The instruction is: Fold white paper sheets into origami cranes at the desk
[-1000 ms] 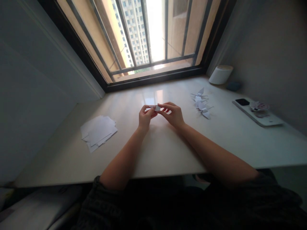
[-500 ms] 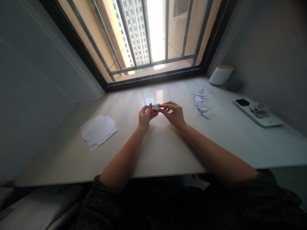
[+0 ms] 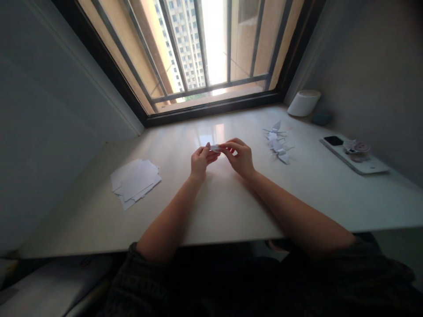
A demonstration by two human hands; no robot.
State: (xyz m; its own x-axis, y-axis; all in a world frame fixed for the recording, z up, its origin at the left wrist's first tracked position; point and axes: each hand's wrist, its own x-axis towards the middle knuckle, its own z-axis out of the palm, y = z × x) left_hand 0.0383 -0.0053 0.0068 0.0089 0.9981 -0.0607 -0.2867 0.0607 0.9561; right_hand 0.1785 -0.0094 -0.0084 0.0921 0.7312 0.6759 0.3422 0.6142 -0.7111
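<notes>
A small folded piece of white paper (image 3: 214,148) is held above the white tabletop, between my two hands. My left hand (image 3: 199,162) pinches its left end with the thumb on top and fingers beneath. On the other end, the thumb and fingertips of my right hand (image 3: 240,157) are closed. My fingers cover both ends, so the full shape of the folded paper is hidden. Several white paper cranes (image 3: 276,143) lie bunched in a row to the right of my right hand. Off to the left rests a loose pile of white paper sheets (image 3: 136,179).
A smartphone (image 3: 353,155) with a round grip on its back lies at the right. Behind it stand a white cylindrical container (image 3: 304,103) and a small dark object (image 3: 321,118) by the wall. A barred window (image 3: 211,108) rises beyond the table's far edge.
Both hands keep their hold on the folded paper in nearly the same place. The paper appears tilted slightly flatter, showing a narrower face. Nothing on the table has moved.
</notes>
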